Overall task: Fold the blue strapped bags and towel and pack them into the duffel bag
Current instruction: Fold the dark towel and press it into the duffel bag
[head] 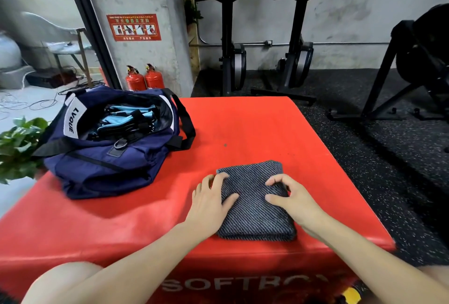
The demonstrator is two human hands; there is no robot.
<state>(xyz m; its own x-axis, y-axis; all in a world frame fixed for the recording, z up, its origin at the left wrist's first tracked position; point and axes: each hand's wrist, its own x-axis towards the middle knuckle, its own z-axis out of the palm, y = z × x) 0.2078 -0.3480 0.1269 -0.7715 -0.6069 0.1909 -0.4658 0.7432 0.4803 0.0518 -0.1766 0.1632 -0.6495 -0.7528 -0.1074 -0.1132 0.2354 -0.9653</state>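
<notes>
A person leans over a red padded box [243, 128], both bare hands on a folded grey ribbed towel [255, 209] that lies flat near the box's front edge. The left hand [210, 200] rests on the towel's left side, fingers spread and mostly straight, thumb laid across the cloth, gripping nothing. The right hand [289, 193] sits on the towel's right side with its fingers curled downward and fingertips touching the fabric; whether they pinch a fold is impossible to tell from here.

To the left, well apart from the towel, a navy duffel bag [102, 157] stands on the same box with its top unzipped. Light-blue strapped bags [124, 119] with black straps lie inside the opening. A black shoulder strap [187, 121] loops over the duffel's right end onto the red surface.

A leafy green plant [18, 143] pokes in at the far left, just beside the duffel. Behind the box, two red fire extinguishers [144, 78] stand at the foot of a concrete pillar bearing a red instruction sign [134, 27]. Two black exercise machines [264, 36] stand upright against the grey wall on speckled dark flooring.
</notes>
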